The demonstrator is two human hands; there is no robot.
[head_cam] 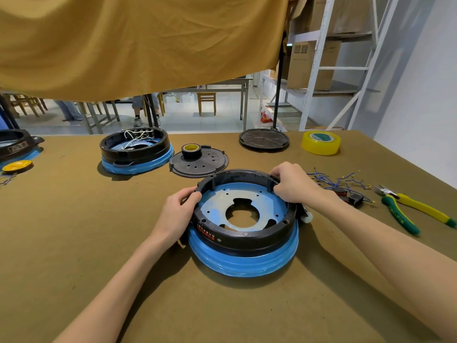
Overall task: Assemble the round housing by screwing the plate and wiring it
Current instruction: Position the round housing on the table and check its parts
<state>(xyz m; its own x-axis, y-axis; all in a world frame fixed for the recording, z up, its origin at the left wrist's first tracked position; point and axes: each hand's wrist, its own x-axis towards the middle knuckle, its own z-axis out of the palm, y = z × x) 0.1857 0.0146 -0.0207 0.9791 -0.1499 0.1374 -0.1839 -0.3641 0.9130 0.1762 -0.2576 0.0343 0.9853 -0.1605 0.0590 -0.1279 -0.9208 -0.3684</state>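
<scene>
Round housing (243,233) near the counter's (74,219) front edge, left hand (179,214) and right hand (294,184) each clasping its rim, apparently steadying it for wiring

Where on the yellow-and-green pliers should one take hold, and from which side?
Grip the pliers by the two padded handles, coming from above and the near right: they lie flat on the table, handles splayed toward the right edge, jaws pointing toward the wires.
</scene>
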